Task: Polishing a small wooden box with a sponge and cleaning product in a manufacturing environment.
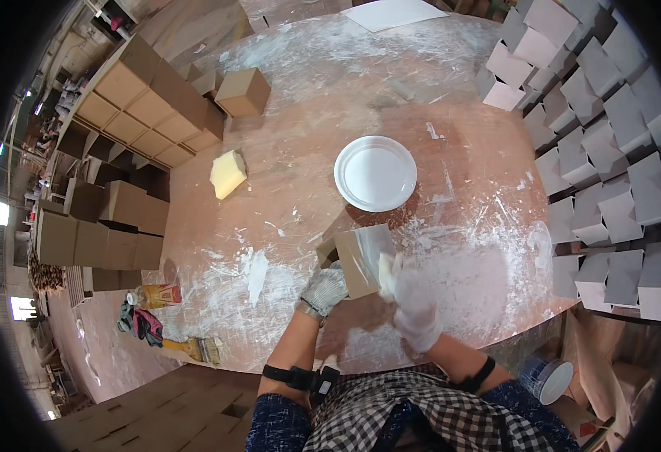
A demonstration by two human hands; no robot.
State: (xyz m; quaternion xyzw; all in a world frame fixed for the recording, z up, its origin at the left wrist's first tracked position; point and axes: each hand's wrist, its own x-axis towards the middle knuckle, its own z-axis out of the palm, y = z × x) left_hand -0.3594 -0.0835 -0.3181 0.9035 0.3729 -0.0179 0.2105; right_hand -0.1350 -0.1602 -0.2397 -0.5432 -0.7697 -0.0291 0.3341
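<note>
My left hand (324, 291), in a knitted glove, is closed on an open-ended brown box (356, 270), held tilted near the front of the table. A streak of white paint runs over the box's right part. My right hand (416, 310), also gloved and smeared by motion, presses a pale sponge (387, 273) against that painted side; the sponge's outline is blurred. Just beyond the box stands a round white plate (376, 174) with white liquid in it. A torn piece of yellow sponge (229, 175) lies to the left.
Brown boxes (138, 113) are stacked along the left, white-coated boxes (605, 154) on the right. A paintbrush (195, 349), a bottle (156, 295) and a cloth (147, 327) lie at the front left. A bucket (550, 380) stands below the table's right edge. White smears mark the tabletop (300, 143).
</note>
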